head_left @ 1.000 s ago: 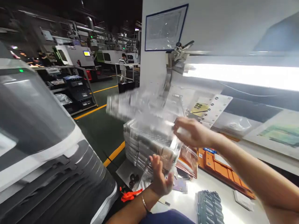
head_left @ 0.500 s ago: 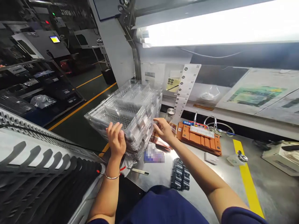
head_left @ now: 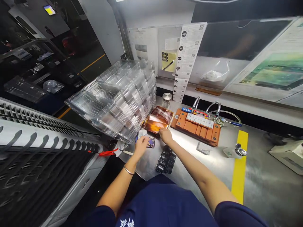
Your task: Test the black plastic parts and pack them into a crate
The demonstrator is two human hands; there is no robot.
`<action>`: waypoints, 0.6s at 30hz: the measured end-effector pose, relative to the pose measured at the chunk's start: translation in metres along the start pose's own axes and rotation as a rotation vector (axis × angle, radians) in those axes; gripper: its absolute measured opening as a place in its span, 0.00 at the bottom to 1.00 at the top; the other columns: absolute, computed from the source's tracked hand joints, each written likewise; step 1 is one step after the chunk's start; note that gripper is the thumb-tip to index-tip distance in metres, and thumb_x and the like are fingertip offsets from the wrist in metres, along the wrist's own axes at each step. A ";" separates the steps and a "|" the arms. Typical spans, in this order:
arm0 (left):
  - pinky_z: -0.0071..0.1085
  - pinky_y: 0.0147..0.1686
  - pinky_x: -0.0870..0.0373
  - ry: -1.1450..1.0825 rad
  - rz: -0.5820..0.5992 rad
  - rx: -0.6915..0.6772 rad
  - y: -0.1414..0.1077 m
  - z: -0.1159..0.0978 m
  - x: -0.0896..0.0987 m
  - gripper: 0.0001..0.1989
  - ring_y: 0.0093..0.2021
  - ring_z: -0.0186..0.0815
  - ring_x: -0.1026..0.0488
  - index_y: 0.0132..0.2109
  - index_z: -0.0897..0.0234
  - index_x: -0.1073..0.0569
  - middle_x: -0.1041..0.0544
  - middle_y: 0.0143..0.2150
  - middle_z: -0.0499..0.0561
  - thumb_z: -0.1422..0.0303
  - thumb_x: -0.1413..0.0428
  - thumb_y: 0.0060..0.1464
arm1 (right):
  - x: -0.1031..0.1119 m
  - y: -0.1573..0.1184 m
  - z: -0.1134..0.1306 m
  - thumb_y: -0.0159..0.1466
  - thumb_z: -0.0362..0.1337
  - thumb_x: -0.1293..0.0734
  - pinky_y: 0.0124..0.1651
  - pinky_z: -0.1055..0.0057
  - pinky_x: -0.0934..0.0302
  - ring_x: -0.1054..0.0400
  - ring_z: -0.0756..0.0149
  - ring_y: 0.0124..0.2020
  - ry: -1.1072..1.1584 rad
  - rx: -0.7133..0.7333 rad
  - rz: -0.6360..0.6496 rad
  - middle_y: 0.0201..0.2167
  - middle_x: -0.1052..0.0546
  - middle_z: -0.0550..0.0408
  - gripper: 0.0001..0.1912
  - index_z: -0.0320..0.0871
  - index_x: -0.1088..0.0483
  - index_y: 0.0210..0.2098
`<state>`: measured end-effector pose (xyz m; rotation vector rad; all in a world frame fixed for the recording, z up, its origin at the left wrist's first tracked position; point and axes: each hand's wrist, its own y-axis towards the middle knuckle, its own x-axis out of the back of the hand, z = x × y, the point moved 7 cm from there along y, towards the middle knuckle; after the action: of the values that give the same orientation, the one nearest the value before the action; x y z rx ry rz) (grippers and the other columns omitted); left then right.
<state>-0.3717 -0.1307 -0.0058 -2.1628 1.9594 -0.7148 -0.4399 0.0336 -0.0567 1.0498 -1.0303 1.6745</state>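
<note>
Several clear trays stand stacked on my left, the amber pack just beside them on the metal bench. My right hand has its fingers curled at the pack's near edge; whether they grip it, I cannot tell. My left hand, fingers slightly bent, is by the patterned phone, any hold hidden. Between my forearms lies the dark ribbed part.

The packet is amber, the moulded part black, the fixture orange-brown.
</note>
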 end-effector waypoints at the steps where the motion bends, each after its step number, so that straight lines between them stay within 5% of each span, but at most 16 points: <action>1: 0.26 0.26 0.30 -0.071 0.019 0.137 0.007 0.008 -0.004 0.07 0.26 0.31 0.27 0.36 0.69 0.30 0.24 0.34 0.55 0.69 0.49 0.58 | 0.003 0.000 -0.003 0.69 0.35 0.46 0.54 0.68 0.42 0.33 0.61 0.50 0.016 -0.001 -0.012 0.48 0.27 0.43 0.18 0.35 0.26 0.44; 5: 0.27 0.26 0.29 -0.281 0.036 0.370 0.035 0.015 -0.013 0.14 0.25 0.29 0.27 0.43 0.68 0.33 0.25 0.39 0.56 0.60 0.49 0.60 | 0.008 -0.002 -0.013 0.69 0.34 0.45 0.54 0.73 0.43 0.35 0.64 0.52 0.066 0.017 -0.060 0.52 0.29 0.46 0.17 0.37 0.27 0.45; 12: 0.30 0.31 0.26 -0.340 -0.022 0.454 0.079 0.017 -0.023 0.13 0.28 0.31 0.26 0.44 0.69 0.35 0.28 0.37 0.54 0.61 0.48 0.60 | 0.004 0.008 -0.023 0.67 0.42 0.40 0.48 0.70 0.38 0.31 0.61 0.45 0.108 0.018 -0.058 0.41 0.25 0.46 0.16 0.37 0.26 0.37; 15: 0.29 0.31 0.27 -0.346 -0.017 0.455 0.089 0.022 -0.027 0.10 0.27 0.29 0.27 0.43 0.69 0.36 0.28 0.35 0.53 0.65 0.47 0.60 | -0.003 0.009 -0.021 0.67 0.42 0.40 0.53 0.70 0.39 0.32 0.64 0.49 0.143 0.079 -0.053 0.44 0.24 0.49 0.16 0.39 0.25 0.40; 18: 0.30 0.31 0.26 -0.371 -0.010 0.447 0.099 0.027 -0.027 0.16 0.28 0.32 0.26 0.44 0.69 0.35 0.26 0.37 0.56 0.59 0.48 0.60 | -0.006 0.002 -0.025 0.68 0.40 0.41 0.57 0.67 0.40 0.33 0.63 0.52 0.167 0.163 -0.119 0.49 0.26 0.50 0.15 0.41 0.25 0.44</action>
<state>-0.4500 -0.1240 -0.0768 -1.8717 1.4435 -0.6238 -0.4452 0.0548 -0.0698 1.0350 -0.7197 1.7376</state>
